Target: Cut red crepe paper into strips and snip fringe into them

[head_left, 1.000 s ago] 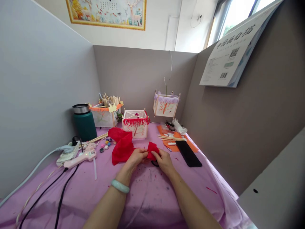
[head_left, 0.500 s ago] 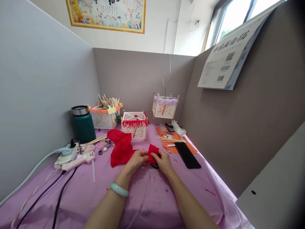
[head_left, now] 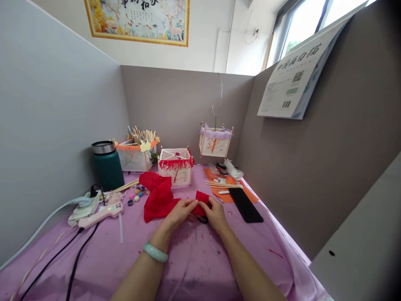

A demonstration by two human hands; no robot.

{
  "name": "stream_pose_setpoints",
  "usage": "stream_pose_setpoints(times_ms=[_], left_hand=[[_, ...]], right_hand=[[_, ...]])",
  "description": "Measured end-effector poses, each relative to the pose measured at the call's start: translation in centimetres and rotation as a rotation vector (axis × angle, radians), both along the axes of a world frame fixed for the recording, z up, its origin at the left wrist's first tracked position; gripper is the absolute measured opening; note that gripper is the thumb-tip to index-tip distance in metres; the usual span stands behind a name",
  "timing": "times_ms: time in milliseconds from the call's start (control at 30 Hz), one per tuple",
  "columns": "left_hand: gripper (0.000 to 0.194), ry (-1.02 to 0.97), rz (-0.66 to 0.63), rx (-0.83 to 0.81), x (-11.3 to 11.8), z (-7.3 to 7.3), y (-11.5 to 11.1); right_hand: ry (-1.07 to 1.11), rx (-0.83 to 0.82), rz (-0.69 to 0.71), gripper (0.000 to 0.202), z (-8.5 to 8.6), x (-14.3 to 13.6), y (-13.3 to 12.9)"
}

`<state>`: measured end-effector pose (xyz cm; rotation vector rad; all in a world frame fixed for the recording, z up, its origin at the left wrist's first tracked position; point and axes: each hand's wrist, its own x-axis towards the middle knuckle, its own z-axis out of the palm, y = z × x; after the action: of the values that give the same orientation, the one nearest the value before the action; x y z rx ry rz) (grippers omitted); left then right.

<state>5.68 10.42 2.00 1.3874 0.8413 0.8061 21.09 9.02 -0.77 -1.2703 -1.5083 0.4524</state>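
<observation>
Red, thin and small, the cloth-like piece point(head_left: 202, 196) is clamped between the fingers of both hands, just above the middle of the bench point(head_left: 200, 267). The left hand point(head_left: 181, 211) has thumb and forefinger pressed together at its left edge; the right hand point(head_left: 217, 214) grips it from the other side, thumb on the near face. The two thumbs are close together. Below the piece a dark loop point(head_left: 203, 220) shows, too hidden to identify. A pale green bangle point(head_left: 156, 253) rings the left wrist.

Just beside the left fingers lies a larger red sheet point(head_left: 156, 200), loosely crumpled; whether it touches them cannot be told. Farther left are small coloured pots point(head_left: 136, 197), then a pink glue gun point(head_left: 100, 217), a white power strip point(head_left: 75, 217) and a teal bottle point(head_left: 108, 169). To the right, a black phone point(head_left: 246, 205) overlaps orange sheets point(head_left: 253, 195), near wooden sticks point(head_left: 223, 184).

Behind the crumpled sheet stands a red-fringed box point(head_left: 177, 174), with an orange-trimmed box point(head_left: 130, 159) to its left. A lilac-fringed box point(head_left: 215, 147) shows higher up, before the grey back partition point(head_left: 181, 96), with a thin wire point(head_left: 221, 90) above it. Over the right partition point(head_left: 344, 138) hangs a printed booklet point(head_left: 290, 79)
</observation>
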Motion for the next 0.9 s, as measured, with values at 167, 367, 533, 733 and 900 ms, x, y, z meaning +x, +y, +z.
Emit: stream_pose_setpoints(times_ms=[167,367,533,733,900], left_hand=[[0.045,-0.046,-0.056,0.115,0.0,0.2,-0.1],[0.027,-0.038,-0.002,0.097,0.1,0.5,-0.3],[0.023,0.029,-0.009,0.165,0.0,0.5,-0.4],[0.024,0.040,-0.054,0.163,0.3,0.2,-0.5],[0.016,0.039,0.054,0.154,0.2,-0.1,0.0]], right_hand=[[-0.013,0.005,-0.011,0.025,0.0,-0.1,0.0],[-0.002,0.069,-0.065,0.028,0.3,-0.1,0.1],[0.130,0.011,0.041,0.058,1.1,0.1,-0.1],[0.139,0.017,0.102,0.021,1.5,0.0,-0.3],[0.236,0.049,0.077,0.018,1.3,0.2,0.0]])
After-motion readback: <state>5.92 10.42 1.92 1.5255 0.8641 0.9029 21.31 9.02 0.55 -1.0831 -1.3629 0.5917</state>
